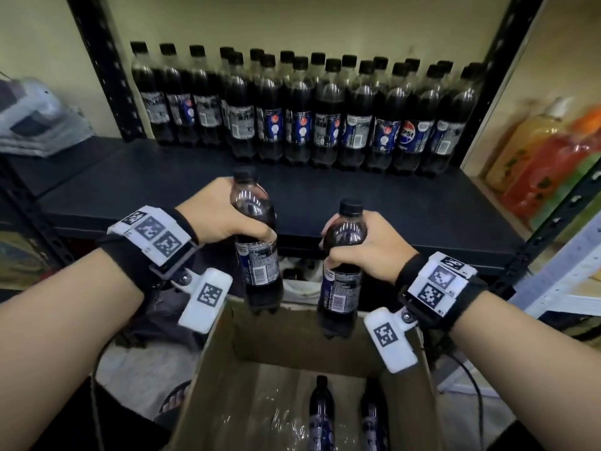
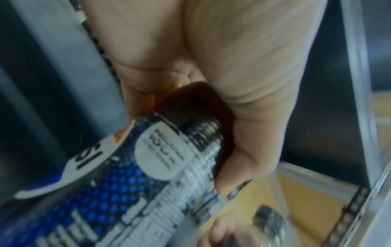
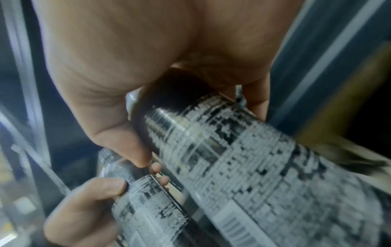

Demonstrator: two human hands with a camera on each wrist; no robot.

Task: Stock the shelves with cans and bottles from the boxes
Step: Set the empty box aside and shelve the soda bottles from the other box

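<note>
My left hand (image 1: pixel 227 219) grips a dark cola bottle (image 1: pixel 260 262) by its shoulder, upright above the open cardboard box (image 1: pixel 214 362). My right hand (image 1: pixel 364 249) grips a second cola bottle (image 1: pixel 341 288) the same way, a little lower and to the right. The left wrist view shows my left hand (image 2: pixel 222 100) wrapped round the blue-labelled bottle (image 2: pixel 131 183). In the right wrist view my right hand (image 3: pixel 118 93) holds its bottle (image 3: pixel 243 158). Two more bottles (image 1: pixel 320 415) stand in the box. Both held bottles hover just short of the black shelf (image 1: pixel 325 196).
Several cola bottles (image 1: pixel 302 115) line the back of the shelf in two rows; the front half is bare. Black uprights (image 1: pixel 97 60) frame it. Orange juice packs (image 1: pixel 546 164) sit on the right, a plastic bag (image 1: pixel 35 118) at left.
</note>
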